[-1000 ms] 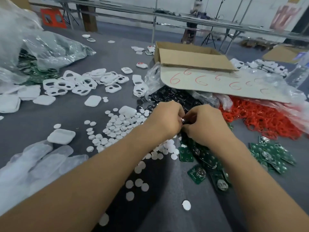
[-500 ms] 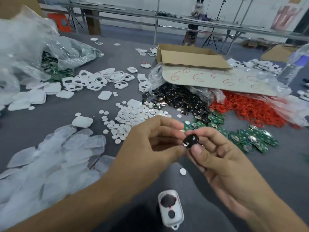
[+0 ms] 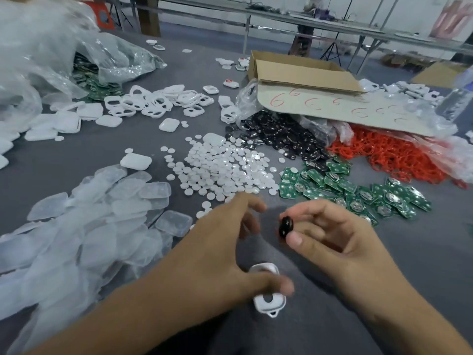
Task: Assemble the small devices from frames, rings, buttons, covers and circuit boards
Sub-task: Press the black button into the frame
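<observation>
Between the thumb and forefinger of the right hand [image 3: 335, 239], a small glossy black button [image 3: 286, 226] is pinched, held above the grey tabletop [image 3: 422, 252]. Just to its left, the left hand [image 3: 222, 247] is blurred, fingers loosely spread and gripping nothing. Its thumb crosses over a white frame [image 3: 270, 302] lying on the tabletop beneath; whether they touch is unclear. Beyond the right hand lie green circuit boards [image 3: 332, 185], with red rings [image 3: 399, 155] farther out. Beyond the left hand spread white discs [image 3: 222, 167]; clear covers [image 3: 89, 226] pile to its left.
</observation>
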`<state>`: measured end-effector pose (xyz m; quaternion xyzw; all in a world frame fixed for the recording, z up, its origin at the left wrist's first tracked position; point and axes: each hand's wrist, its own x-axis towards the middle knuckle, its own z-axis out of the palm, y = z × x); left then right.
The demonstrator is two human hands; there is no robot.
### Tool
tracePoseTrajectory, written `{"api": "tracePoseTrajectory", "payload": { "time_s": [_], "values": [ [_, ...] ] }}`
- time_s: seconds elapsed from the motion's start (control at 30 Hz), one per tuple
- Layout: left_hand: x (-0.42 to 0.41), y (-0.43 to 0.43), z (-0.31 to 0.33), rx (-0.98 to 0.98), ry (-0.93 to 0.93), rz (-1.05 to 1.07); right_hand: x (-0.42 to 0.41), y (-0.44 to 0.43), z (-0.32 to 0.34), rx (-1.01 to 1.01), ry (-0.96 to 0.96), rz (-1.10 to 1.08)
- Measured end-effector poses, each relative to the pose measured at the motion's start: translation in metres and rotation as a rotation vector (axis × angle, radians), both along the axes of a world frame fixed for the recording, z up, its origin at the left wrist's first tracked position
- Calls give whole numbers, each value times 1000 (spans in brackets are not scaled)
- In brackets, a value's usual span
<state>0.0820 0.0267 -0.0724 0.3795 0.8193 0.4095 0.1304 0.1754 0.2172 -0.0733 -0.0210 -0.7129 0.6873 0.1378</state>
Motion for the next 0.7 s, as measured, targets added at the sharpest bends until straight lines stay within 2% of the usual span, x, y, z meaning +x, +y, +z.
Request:
{"api": "tracePoseTrajectory", "payload": {
  "time_s": [0.07, 0.13, 0.2, 0.6, 0.7],
  "values": [
    [1, -5, -1, -124, -23, -79, 4, 4, 1, 389, 23, 51],
    [3, -5, -2, -159, -34, -142, 7, 4, -1, 744, 88, 103],
    [4, -4, -4, -158, -29, -186, 7, 1, 0, 899, 97, 140],
    [0, -2, -10, -75, -132, -203, 9, -4, 6, 930, 80, 234],
    [0, -2, -9, -74, -136, -207, 9, -5, 5, 918, 99, 175]
  ]
}}
